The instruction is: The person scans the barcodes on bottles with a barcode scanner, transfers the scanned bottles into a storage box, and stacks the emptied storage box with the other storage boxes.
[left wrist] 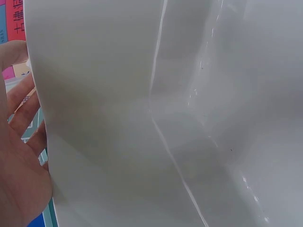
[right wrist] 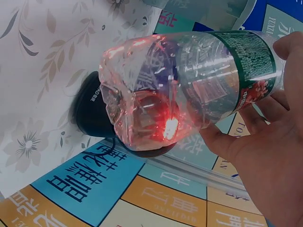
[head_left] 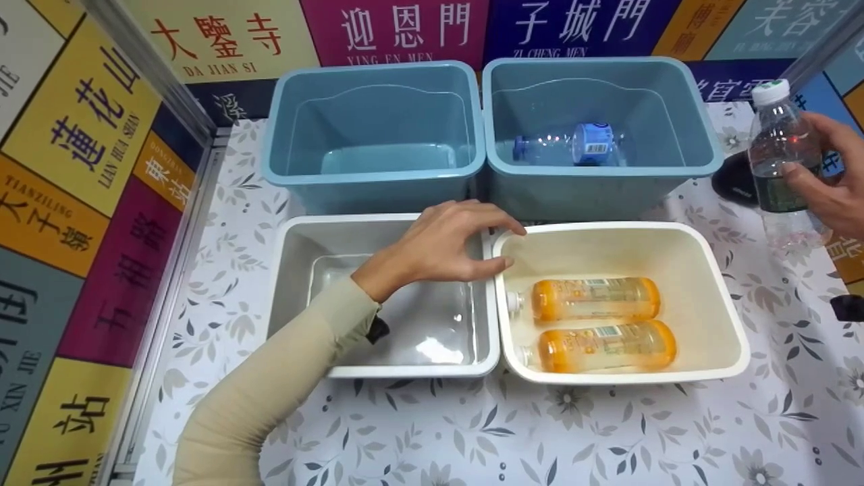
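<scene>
At the right edge of the head view my right hand [head_left: 837, 175] grips a clear plastic bottle [head_left: 776, 142] with a white cap and a dark green label. The right wrist view shows the bottle's base close to a black scanner-like device [right wrist: 90, 109], with red light glowing through the plastic. My left hand [head_left: 452, 243] reaches over the grey bin [head_left: 487, 351] to the adjoining rims of that bin and the cream bin [head_left: 732, 337]. Its thumb and forefinger are extended at the cream bin's near-left rim. In the left wrist view, the bin wall partly hides its fingers [left wrist: 23, 113].
Two orange-labelled bottles [head_left: 597, 300] lie in the cream bin. Behind stand two blue bins [head_left: 374, 179]; the right one [head_left: 601, 170] holds a bottle with a blue label [head_left: 594, 143]. A flowered cloth [head_left: 418, 432] covers the table, and printed panels [head_left: 74, 128] wall it in.
</scene>
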Available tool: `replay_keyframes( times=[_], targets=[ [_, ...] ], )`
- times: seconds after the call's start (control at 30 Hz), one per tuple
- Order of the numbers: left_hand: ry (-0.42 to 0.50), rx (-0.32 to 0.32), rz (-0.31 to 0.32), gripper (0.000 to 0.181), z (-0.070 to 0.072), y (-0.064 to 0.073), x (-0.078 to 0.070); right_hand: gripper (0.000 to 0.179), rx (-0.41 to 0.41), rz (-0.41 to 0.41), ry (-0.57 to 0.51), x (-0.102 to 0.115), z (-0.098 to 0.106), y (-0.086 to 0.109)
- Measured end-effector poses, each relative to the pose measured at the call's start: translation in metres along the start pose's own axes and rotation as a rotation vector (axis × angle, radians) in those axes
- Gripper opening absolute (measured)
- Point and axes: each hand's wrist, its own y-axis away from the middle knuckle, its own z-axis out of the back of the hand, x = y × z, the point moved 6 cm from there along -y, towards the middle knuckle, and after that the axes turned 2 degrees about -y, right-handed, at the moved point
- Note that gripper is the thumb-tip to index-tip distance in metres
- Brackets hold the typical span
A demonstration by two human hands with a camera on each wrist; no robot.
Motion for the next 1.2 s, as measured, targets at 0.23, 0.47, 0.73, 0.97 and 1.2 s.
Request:
replay_keyframes(
  times=[0.23,0.47,0.73,0.97,1.2],
  targets=[
    [-0.004,0.004,0.006,0.042,-0.001,0.0,0.001,0.064,-0.034,-0.003,-0.003,-0.002,0.001,0.002],
    [-0.007,0.006,0.008,0.043,-0.001,0.001,0.001,0.064,-0.031,-0.021,0.013,-0.003,0.001,0.002],
    [-0.008,0.003,-0.001,0.043,-0.001,0.0,0.0,0.065,-0.016,-0.019,-0.008,-0.002,0.001,0.002],
    [-0.001,0.001,-0.001,0.043,0.0,0.0,-0.001,0.068,-0.05,-0.014,0.023,0.001,0.002,0.006],
    [0.002,0.008,0.008,0.041,0.0,0.001,-0.001,0.072,-0.089,-0.011,0.098,0.006,0.006,0.011]
  ],
)
